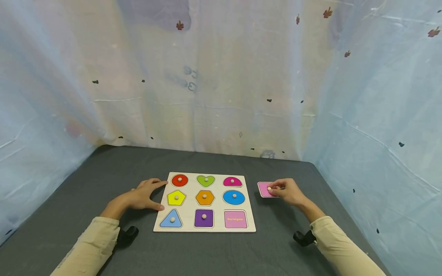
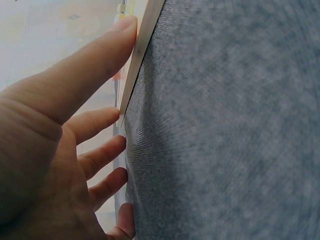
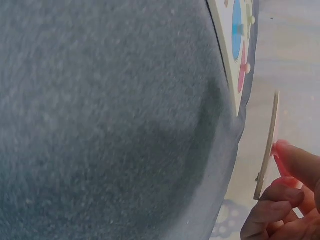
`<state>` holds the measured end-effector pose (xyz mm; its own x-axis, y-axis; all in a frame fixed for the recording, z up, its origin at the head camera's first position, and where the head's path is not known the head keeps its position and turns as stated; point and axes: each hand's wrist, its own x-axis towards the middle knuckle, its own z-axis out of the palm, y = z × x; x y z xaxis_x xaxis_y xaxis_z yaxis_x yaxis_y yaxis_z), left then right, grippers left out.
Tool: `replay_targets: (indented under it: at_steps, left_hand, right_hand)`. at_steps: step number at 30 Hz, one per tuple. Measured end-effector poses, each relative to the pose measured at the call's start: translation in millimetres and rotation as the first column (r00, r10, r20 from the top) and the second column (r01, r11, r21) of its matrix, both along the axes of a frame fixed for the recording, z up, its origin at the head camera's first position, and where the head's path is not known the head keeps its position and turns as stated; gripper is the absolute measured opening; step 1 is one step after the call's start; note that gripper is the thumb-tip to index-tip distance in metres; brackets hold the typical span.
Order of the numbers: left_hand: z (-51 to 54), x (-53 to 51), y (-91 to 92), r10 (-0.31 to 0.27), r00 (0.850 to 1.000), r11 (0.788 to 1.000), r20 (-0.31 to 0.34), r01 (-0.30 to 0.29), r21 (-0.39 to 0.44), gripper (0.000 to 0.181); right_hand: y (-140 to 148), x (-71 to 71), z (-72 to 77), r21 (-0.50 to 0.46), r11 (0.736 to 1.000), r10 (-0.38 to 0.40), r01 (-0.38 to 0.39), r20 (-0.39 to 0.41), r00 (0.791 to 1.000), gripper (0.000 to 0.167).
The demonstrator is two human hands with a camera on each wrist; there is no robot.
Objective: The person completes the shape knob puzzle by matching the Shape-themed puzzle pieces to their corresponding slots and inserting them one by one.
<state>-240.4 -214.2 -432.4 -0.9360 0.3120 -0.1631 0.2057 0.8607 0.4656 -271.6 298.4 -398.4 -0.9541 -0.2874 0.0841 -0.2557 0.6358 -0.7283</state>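
Note:
A white puzzle board (image 1: 221,191) lies on the table, with several knobbed shapes seated in it. Its lower-right recess (image 1: 236,219) is pink, bears a printed word and holds no piece. Along the board's left edge rests my left hand (image 1: 146,194), thumb and fingers spread; the left wrist view has the thumb (image 2: 107,47) and a fingertip touching that edge. To the right of the board, my right hand (image 1: 288,191) pinches a pink rectangular puzzle piece (image 1: 263,189) by its knob. In the right wrist view the piece (image 3: 267,150) appears edge-on, raised off the table.
A dark grey cloth (image 1: 207,253) covers the table. Pale patterned curtains (image 1: 221,76) hang behind it and on both sides. Black straps (image 1: 304,238) sit at both wrists.

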Motion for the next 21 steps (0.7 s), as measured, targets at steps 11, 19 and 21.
replay_targets:
  at_steps: [11,19,21]
  left_hand:
    - [-1.4,-0.9,-1.4,-0.008,1.000,1.000,-0.004,0.008,0.013,0.099]
    - [-0.8,-0.8,-0.5,-0.004,1.000,1.000,-0.004,0.004,0.003,0.099]
    - [-0.2,-0.4,-0.2,-0.001,1.000,1.000,-0.004,0.001,-0.002,0.099]
  right_hand:
    - [-12.6,7.3,0.7,-0.018,0.998,0.052,-0.052,-0.002,0.999,0.018]
    - [-20.1,11.2,-2.0,-0.018,0.998,0.066,-0.065,0.023,0.998,0.018]
    - [-23.0,14.1,-1.1,-0.023,0.997,0.074,-0.074,0.029,0.997,0.018]
